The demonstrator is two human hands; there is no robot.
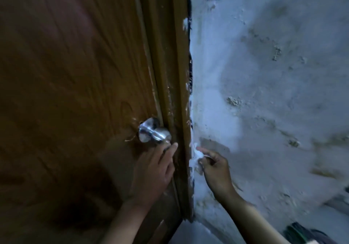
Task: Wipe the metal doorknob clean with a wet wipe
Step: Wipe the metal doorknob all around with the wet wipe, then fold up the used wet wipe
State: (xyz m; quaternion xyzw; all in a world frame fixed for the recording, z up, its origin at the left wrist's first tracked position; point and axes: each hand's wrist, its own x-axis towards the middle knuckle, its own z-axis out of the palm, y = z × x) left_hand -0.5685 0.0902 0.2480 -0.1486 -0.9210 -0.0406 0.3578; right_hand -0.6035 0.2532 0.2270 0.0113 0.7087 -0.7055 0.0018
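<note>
Steadying the doorknob [154, 132] with loose left hand [153, 170], right hand [215, 168] pinching the wet wipe [196, 157]; it is needing firm all-round rubbing.

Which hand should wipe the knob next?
Right: the right hand pinches the wet wipe beside the door frame. The left hand reaches the doorknob bare.

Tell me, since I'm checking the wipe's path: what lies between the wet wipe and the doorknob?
Head view: the wooden door frame stands between the wet wipe and the doorknob.
</note>
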